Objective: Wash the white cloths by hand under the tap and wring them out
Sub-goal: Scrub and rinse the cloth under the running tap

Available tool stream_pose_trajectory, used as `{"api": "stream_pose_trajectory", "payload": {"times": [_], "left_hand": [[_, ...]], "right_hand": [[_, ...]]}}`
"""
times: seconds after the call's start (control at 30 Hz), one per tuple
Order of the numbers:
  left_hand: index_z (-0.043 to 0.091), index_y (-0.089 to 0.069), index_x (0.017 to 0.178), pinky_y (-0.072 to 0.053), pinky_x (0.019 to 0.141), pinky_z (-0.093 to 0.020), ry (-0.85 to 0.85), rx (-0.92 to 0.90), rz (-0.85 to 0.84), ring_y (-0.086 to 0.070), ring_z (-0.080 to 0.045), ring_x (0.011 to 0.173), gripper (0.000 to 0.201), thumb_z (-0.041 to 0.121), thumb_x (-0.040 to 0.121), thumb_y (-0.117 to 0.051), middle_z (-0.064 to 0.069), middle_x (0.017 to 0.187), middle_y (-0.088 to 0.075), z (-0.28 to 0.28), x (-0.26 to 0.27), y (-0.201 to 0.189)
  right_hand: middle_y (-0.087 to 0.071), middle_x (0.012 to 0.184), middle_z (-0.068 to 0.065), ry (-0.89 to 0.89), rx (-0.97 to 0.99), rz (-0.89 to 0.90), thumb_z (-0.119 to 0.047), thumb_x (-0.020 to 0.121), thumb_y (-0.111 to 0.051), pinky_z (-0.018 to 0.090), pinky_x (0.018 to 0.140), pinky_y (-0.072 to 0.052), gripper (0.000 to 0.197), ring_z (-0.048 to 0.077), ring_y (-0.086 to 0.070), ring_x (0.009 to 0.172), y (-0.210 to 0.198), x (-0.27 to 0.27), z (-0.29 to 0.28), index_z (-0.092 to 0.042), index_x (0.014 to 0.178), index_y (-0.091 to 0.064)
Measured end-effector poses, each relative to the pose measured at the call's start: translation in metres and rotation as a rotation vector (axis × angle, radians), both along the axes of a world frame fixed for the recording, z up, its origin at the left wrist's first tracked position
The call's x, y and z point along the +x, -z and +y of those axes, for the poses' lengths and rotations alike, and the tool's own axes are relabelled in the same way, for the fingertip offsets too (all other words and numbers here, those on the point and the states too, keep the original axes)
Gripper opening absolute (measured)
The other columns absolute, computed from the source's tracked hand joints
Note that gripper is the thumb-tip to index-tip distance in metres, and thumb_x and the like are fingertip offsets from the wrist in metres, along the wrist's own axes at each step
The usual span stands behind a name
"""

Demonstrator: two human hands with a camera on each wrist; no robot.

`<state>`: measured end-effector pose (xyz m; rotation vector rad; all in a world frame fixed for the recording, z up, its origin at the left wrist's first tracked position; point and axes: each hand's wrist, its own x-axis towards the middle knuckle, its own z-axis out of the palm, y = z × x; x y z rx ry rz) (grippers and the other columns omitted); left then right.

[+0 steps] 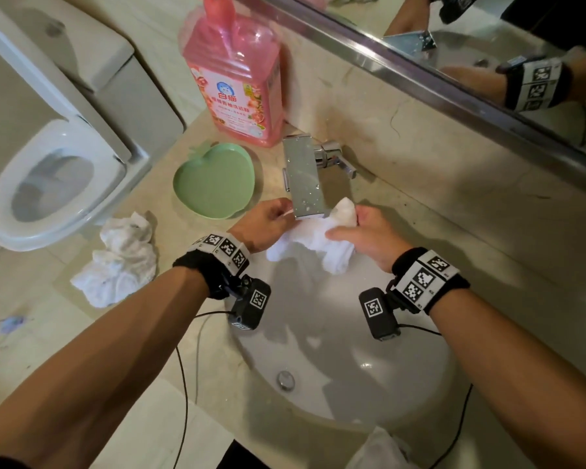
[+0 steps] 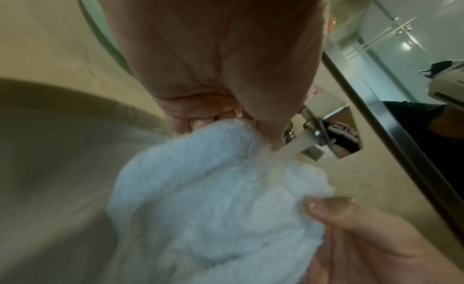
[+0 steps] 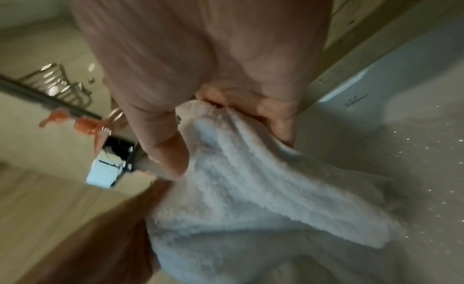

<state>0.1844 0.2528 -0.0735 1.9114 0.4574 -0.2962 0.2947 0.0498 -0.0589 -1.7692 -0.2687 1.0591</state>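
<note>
Gripping opposite ends of one white cloth [image 1: 313,238], both hands hold it under the tap [image 1: 304,179]. The left hand [image 1: 268,221] has its fingers curled round a bunched end, and the right hand [image 1: 366,236] pinches the other end between thumb and curled fingers, a tuft poking out above its knuckles. Between the two hands the cloth runs roughly side to side, its long axis crossing beneath the spout, with loose folds hanging below the hands over the basin [image 1: 339,374]. The left wrist view shows water [image 2: 288,151] falling onto the cloth just beside the left hand's fingers. That span between the hands is what a wringing twist would turn on: I judge each hand already holds an end, so they could twist in opposite ways without re-gripping. Further out from the left hand, a second white cloth [image 1: 119,258] lies crumpled on the worktop [image 1: 437,204], near a green dish [image 1: 214,181] and a pink bottle [image 1: 237,79].
</note>
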Motion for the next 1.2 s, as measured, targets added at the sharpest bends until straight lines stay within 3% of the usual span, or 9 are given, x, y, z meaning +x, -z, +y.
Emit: {"api": "stream_pose_trajectory", "payload": {"times": [0.17,0.33,0.47,0.63,0.73,0.87,1.0,1.13,1.2], "left_hand": [[0.037,-0.062,0.079,-0.039,0.078,-0.025,0.041,-0.019,-0.017,-0.053,0.001,0.077,0.019,0.033,0.096,-0.053,0.020,0.079,-0.059,0.008,-0.009,-0.033],[0.027,-0.060,0.112,-0.048,0.089,-0.031,0.091,0.018,0.057,-0.062,-0.011,0.094,0.028,0.016,0.086,-0.058,0.001,0.105,-0.066,0.021,-0.020,-0.033],[0.027,-0.061,0.102,-0.049,0.090,-0.033,-0.007,0.126,0.077,-0.062,-0.018,0.095,0.011,0.024,0.092,-0.063,-0.001,0.104,-0.067,0.016,-0.022,-0.011],[0.026,-0.065,0.091,-0.050,0.077,-0.027,-0.150,-0.047,0.000,-0.063,-0.010,0.081,0.003,0.028,0.091,-0.067,0.008,0.088,-0.068,-0.008,-0.012,0.000],[0.036,-0.067,0.094,-0.051,0.070,-0.011,-0.114,-0.168,-0.018,-0.066,0.009,0.081,0.006,0.031,0.090,-0.068,0.025,0.083,-0.071,-0.024,0.001,-0.004],[0.024,-0.065,0.098,-0.054,0.066,-0.017,-0.254,-0.326,-0.006,-0.068,0.002,0.073,0.014,0.020,0.087,-0.073,0.012,0.085,-0.072,-0.033,0.014,-0.005],[0.020,-0.069,0.101,-0.049,0.065,-0.025,-0.228,-0.344,0.151,-0.065,-0.015,0.075,0.009,0.020,0.093,-0.064,-0.009,0.098,-0.070,-0.030,0.014,-0.005],[0.031,-0.068,0.092,-0.048,0.064,-0.011,-0.163,-0.213,0.099,-0.063,0.008,0.074,0.015,0.020,0.097,-0.058,0.009,0.090,-0.069,-0.024,0.008,-0.007],[0.017,-0.068,0.102,-0.052,0.081,-0.015,-0.176,-0.159,0.035,-0.066,0.004,0.084,0.014,0.012,0.098,-0.056,-0.001,0.100,-0.071,-0.018,0.005,-0.008]], "right_hand": [[-0.075,0.092,-0.017,-0.246,0.034,-0.112,-0.015,0.081,-0.082,0.016,0.078,-0.052,0.027,0.000,-0.069,0.091,-0.006,-0.027,0.036,-0.033,0.098,-0.069],[-0.074,0.099,0.010,-0.212,-0.132,-0.244,-0.021,0.090,-0.065,0.028,0.074,-0.050,0.013,0.021,-0.065,0.089,-0.002,-0.027,0.055,-0.013,0.098,-0.071],[-0.074,0.088,-0.018,-0.098,-0.051,-0.171,-0.011,0.093,-0.057,0.023,0.077,-0.047,0.034,-0.003,-0.063,0.086,-0.003,-0.020,0.041,-0.041,0.090,-0.073],[-0.073,0.096,0.011,-0.052,-0.090,-0.071,-0.007,0.085,-0.065,0.044,0.085,-0.051,0.014,0.026,-0.067,0.089,0.000,-0.013,0.018,-0.011,0.098,-0.071],[-0.076,0.101,0.004,-0.179,-0.136,-0.144,-0.019,0.084,-0.074,0.040,0.084,-0.057,0.023,0.021,-0.072,0.096,0.003,-0.013,0.007,-0.020,0.107,-0.070],[-0.076,0.096,0.002,-0.178,-0.123,-0.216,-0.029,0.097,-0.057,0.039,0.081,-0.057,0.018,0.021,-0.072,0.091,0.005,-0.015,-0.002,-0.022,0.101,-0.073],[-0.070,0.079,0.000,0.015,-0.044,-0.153,-0.050,0.086,-0.057,0.036,0.063,-0.052,0.032,0.016,-0.063,0.071,0.000,-0.012,0.001,-0.025,0.098,-0.073],[-0.074,0.089,0.003,0.072,-0.004,-0.154,-0.040,0.083,-0.057,0.037,0.063,-0.053,0.023,0.020,-0.065,0.080,-0.001,-0.012,0.004,-0.038,0.099,-0.074],[-0.072,0.086,0.006,0.038,-0.027,-0.199,-0.027,0.082,-0.056,0.039,0.065,-0.051,0.020,0.023,-0.063,0.077,0.003,-0.012,0.005,-0.035,0.090,-0.073]]}}
